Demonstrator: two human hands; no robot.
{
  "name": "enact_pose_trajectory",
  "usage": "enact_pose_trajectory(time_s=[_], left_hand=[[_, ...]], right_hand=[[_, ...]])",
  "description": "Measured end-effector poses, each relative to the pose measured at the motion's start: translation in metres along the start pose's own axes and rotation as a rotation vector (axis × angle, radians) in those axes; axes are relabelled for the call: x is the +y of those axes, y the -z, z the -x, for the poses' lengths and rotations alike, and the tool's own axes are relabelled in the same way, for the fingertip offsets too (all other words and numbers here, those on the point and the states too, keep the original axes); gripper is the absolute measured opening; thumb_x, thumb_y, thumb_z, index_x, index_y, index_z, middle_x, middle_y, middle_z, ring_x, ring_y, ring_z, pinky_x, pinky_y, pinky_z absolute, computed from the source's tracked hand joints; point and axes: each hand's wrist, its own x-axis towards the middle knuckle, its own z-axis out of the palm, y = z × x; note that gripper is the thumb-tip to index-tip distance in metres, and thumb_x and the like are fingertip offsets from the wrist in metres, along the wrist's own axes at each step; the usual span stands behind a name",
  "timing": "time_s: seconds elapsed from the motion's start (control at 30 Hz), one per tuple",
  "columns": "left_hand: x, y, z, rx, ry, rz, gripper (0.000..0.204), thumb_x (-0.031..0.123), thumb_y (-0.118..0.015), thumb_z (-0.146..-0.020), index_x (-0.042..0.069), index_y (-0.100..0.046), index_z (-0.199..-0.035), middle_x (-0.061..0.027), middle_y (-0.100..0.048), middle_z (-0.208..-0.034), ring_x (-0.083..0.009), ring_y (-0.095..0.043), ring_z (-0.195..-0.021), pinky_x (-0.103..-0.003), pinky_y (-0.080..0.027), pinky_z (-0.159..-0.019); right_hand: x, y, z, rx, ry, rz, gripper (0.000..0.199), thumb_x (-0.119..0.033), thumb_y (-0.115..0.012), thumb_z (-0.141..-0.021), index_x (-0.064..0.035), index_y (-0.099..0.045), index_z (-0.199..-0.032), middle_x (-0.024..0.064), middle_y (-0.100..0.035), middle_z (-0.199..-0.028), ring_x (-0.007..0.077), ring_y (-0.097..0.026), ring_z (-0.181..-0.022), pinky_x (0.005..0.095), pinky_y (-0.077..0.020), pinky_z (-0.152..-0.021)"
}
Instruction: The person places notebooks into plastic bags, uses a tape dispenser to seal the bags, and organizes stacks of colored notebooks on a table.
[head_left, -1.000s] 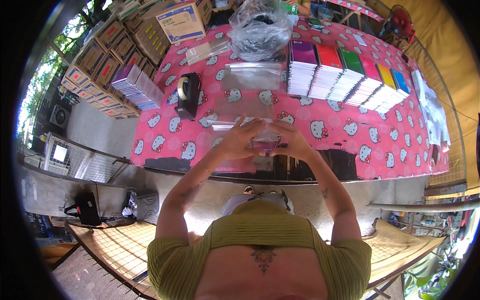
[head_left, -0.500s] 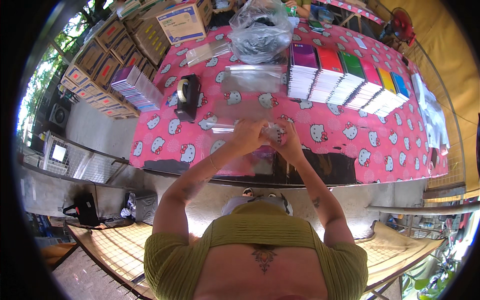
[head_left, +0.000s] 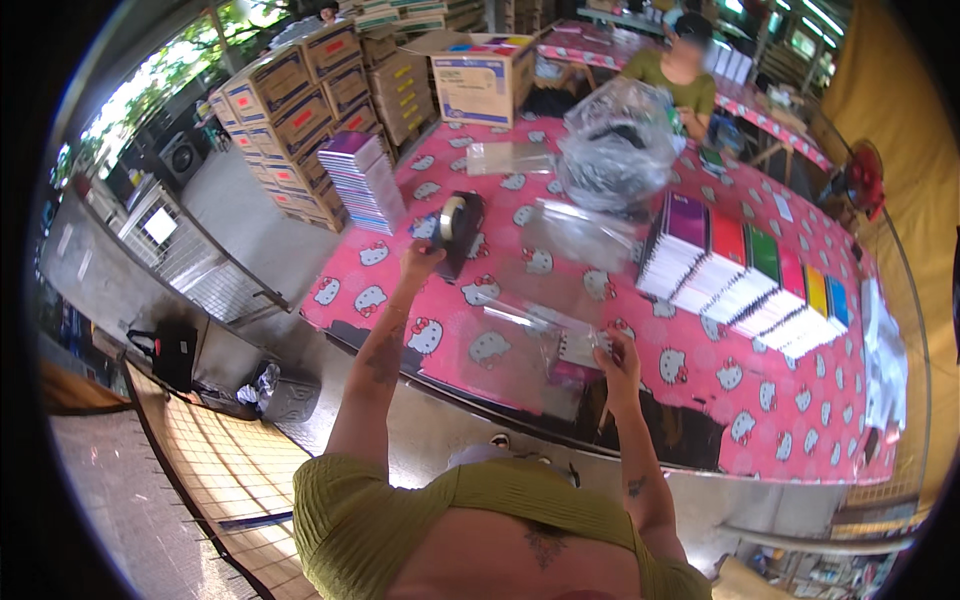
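Observation:
My left hand (head_left: 422,259) reaches to the near end of a black tape dispenser (head_left: 465,236) with a pale roll of tape (head_left: 452,218). Its fingers are drawn together there, and what they hold is too small to make out. My right hand (head_left: 622,364) grips a small spiral notebook (head_left: 580,349), white on the visible side, at its right end near the table's front edge. Clear plastic surrounds the notebook, and a purplish surface shows beneath it. Clear plastic sleeves (head_left: 520,312) lie just left of and beyond it.
Stacked spiral notebooks in several colours (head_left: 740,270) stand right; another stack (head_left: 362,180) stands left. A big clear plastic bag (head_left: 617,150) and flat plastic sleeves (head_left: 585,235) lie farther back. Beyond are cartons (head_left: 290,110), an open box (head_left: 475,90) and a person (head_left: 675,80).
My left hand has left the plastic-wrapped notebook and moved left to the tape dispenser. My right hand still holds the notebook. The view has swung, showing more of the room's far side.

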Motion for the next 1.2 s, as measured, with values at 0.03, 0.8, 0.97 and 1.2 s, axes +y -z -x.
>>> enact_pose_trajectory(time_s=[0.03,0.8,0.97,1.2], left_hand=[[0.001,0.004,-0.010,-0.081,0.131,0.149,0.030,0.025,-0.073,-0.084,0.006,-0.068,-0.107,-0.0095,-0.064,-0.093,-0.0240,-0.061,-0.085,-0.042,-0.056,-0.074],[0.250,-0.068,0.133,-1.109,-1.124,-0.145,0.026,0.030,-0.073,-0.086,0.005,-0.072,-0.090,-0.0084,-0.070,-0.079,-0.0209,-0.067,-0.072,-0.035,-0.051,-0.067],[0.269,-0.146,0.131,-1.498,-1.053,-0.502,0.031,0.036,-0.070,-0.087,0.005,-0.070,-0.093,-0.0045,-0.069,-0.080,-0.0162,-0.064,-0.072,-0.035,-0.050,-0.066],[0.173,-0.184,0.133,-1.777,0.160,0.106,0.028,0.030,-0.059,-0.098,0.004,-0.068,-0.099,0.0037,-0.059,-0.078,-0.0099,-0.055,-0.070,-0.027,-0.047,-0.063]], right_hand=[[-0.003,0.000,-0.003,0.014,-0.011,0.037,0.040,-0.003,-0.070,-0.088,-0.0046,-0.056,-0.125,0.0013,-0.056,-0.107,0.0095,-0.053,-0.092,0.0251,-0.0466,-0.080],[0.002,0.003,0.000,0.037,0.032,0.011,0.042,-0.005,-0.070,-0.088,-0.0058,-0.054,-0.127,0.0029,-0.059,-0.111,0.0109,-0.055,-0.097,0.0261,-0.0452,-0.086],[-0.002,0.008,0.001,0.026,0.087,0.085,0.044,-0.002,-0.069,-0.089,-0.0062,-0.052,-0.130,0.0027,-0.058,-0.112,0.0111,-0.055,-0.098,0.0266,-0.0465,-0.086],[0.002,0.005,0.001,0.121,0.159,-0.063,0.041,-0.007,-0.067,-0.092,-0.0063,-0.052,-0.130,0.0031,-0.058,-0.110,0.0111,-0.056,-0.096,0.0270,-0.0465,-0.086]])
